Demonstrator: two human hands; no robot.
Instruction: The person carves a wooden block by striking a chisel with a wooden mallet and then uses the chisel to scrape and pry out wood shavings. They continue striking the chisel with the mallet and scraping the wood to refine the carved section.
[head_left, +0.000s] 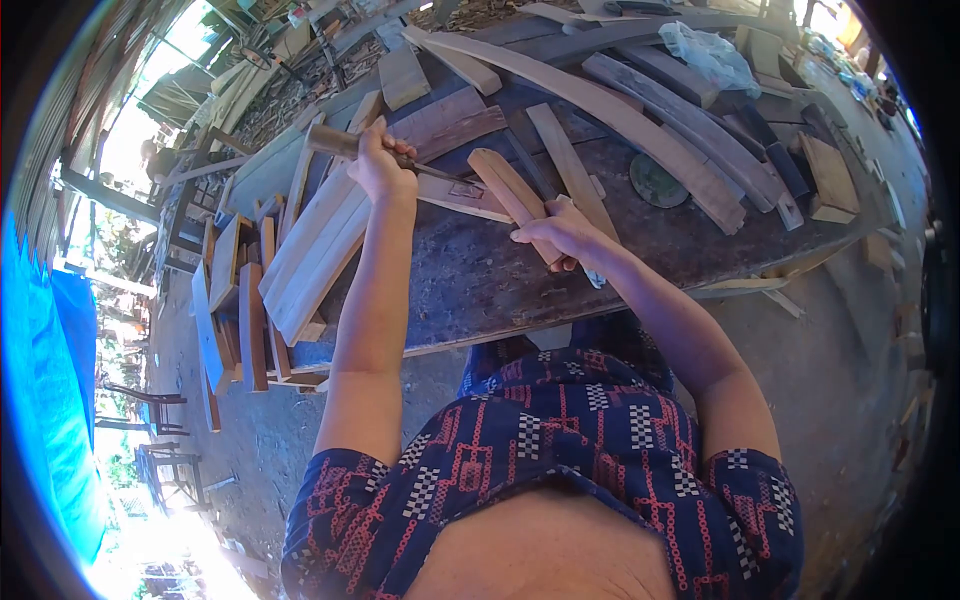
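Observation:
My left hand [384, 163] is closed around a chisel [334, 141] with a thick wooden handle. Its thin metal blade points right and down, the tip over a pale wooden piece [450, 194] that bears a small reddish rectangular mark. In my right hand [563, 235] is a squared wooden block [508, 189], gripped near its lower end and slanting up to the left, close to the chisel tip. Part of the block is hidden by my fingers. Beneath both hands lies the dark, worn workbench [450, 290].
Pale boards [318, 250] lie at the bench's left, beside upright wooden pieces [252, 325]. Long curved timbers [610, 115] cross the back. A round greenish disc [658, 180] and a plastic bag [708, 58] are on the right. A blue tarp [55, 380] hangs far left.

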